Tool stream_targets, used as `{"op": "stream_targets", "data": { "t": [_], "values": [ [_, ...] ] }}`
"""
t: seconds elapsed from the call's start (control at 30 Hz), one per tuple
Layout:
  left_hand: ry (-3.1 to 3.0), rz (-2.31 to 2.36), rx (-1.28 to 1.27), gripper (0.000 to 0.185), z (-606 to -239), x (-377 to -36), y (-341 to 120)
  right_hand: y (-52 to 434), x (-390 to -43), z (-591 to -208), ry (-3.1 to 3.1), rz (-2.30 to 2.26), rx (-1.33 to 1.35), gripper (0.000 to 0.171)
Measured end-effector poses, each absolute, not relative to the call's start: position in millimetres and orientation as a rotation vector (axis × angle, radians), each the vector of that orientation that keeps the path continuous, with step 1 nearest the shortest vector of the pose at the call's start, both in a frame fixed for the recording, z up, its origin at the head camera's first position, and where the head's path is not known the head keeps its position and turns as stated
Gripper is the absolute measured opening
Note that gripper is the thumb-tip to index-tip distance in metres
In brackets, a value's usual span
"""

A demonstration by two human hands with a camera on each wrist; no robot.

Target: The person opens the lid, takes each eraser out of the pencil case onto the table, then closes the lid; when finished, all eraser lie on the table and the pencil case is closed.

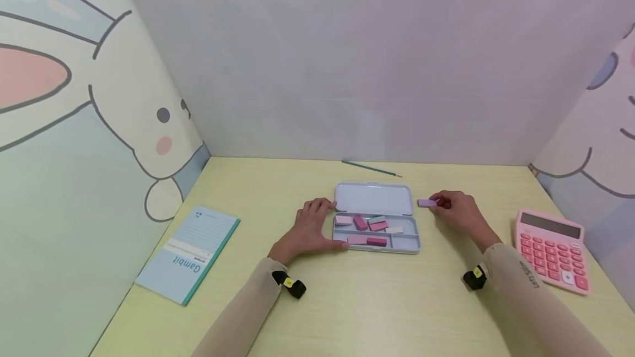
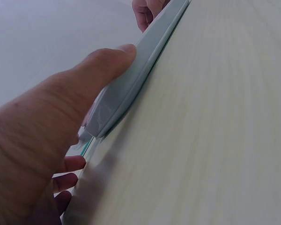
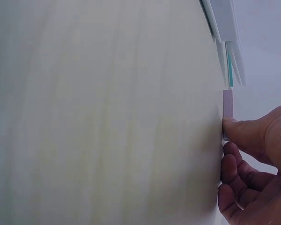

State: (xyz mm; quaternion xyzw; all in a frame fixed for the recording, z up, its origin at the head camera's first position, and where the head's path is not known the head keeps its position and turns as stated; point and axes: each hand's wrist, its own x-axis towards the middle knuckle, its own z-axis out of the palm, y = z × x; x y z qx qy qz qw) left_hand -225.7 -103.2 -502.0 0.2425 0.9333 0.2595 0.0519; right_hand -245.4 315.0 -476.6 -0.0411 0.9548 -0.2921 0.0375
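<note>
Pinching purple block (image 1: 424,203), right of centre: right hand (image 1: 460,214) | left hand (image 1: 307,231): fingers spreading apart, touching central case (image 1: 407,243) | seemingly needing level lift

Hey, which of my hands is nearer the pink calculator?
Right. Your right hand pinches a purple block to the left of the calculator; your left hand, at the open case, is farther left.

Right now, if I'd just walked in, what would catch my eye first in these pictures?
Probably the big cartoon rabbit on the left wall, with the pink calculator bright at the table's right. Between the hands, mid-table, lies an open pale case with small coloured blocks. The left hand touches its left side; the right hand pinches a lilac block beyond its right side.
</note>
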Motion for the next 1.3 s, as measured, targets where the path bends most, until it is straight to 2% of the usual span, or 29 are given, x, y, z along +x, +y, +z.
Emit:
{"op": "stream_targets", "data": {
  "t": [0.3,0.7,1.07,1.3],
  "values": [
    [2.848,0.783,0.738,0.101,-504,-226,-104,312,-246,-477,2.961,-0.884,-0.152,0.033],
    [2.837,0.783,0.737,0.1,-504,-227,-103,299,-239,-467,3.039,-0.863,-0.25,0.045],
    [2.83,0.796,0.725,0.101,-502,-225,-102,266,-225,-460,3.008,-0.96,-0.384,0.039],
    [2.836,0.796,0.722,0.101,-503,-225,-102,243,-216,-455,2.986,-0.986,-0.522,0.027]
  ]
}}
